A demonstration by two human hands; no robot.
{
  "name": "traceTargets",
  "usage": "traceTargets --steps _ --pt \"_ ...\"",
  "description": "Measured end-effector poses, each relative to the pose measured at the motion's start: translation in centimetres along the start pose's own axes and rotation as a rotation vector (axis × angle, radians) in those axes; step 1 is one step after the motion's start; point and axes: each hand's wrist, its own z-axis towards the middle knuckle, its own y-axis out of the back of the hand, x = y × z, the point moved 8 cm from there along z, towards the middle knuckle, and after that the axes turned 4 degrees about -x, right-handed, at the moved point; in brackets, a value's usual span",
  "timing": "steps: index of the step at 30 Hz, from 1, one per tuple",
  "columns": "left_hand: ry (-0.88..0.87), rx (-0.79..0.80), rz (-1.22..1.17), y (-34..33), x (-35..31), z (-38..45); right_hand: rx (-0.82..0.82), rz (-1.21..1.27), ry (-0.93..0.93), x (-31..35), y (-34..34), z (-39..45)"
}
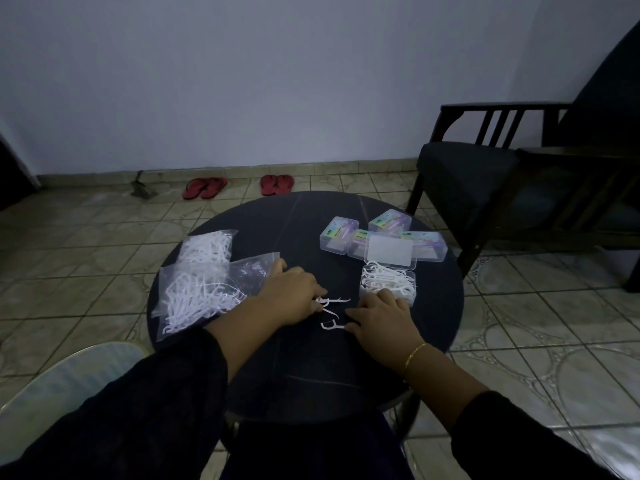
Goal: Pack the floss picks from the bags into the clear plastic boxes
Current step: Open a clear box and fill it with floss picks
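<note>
While both hands rest on the dark round table (298, 358), the loose floss picks (330, 311) lie in the gap between them. The left hand (294, 296) has its fingertips curled onto the upper picks; whether it actually pinches any I cannot tell. The right hand (379, 318) lies flat, fingers relaxed, its thumb just beside the lowest pick (332, 325), whose long axis points across at that thumb. The open box (388, 284), already heaped, sits just beyond the right fingers, so the right hand is nearer it.
</note>
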Motion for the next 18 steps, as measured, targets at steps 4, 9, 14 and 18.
traceTargets --steps 4,9,14,18 --pt "-0.02 -0.012 -0.006 0.4 -0.1 0.2 -0.025 -0.003 0.023 0.3 0.6 0.5" --pt "-0.036 -0.014 0.026 0.6 -0.2 0.2 0.03 -0.027 0.006 0.0 0.7 0.8" --pt "-0.044 0.0 0.025 0.2 -0.5 0.2 0.16 -0.051 -0.032 -0.7 0.3 0.5" --pt "-0.013 -0.033 -0.083 0.6 0.0 0.2 0.085 0.0 -0.088 -2.3 2.0 0.3"
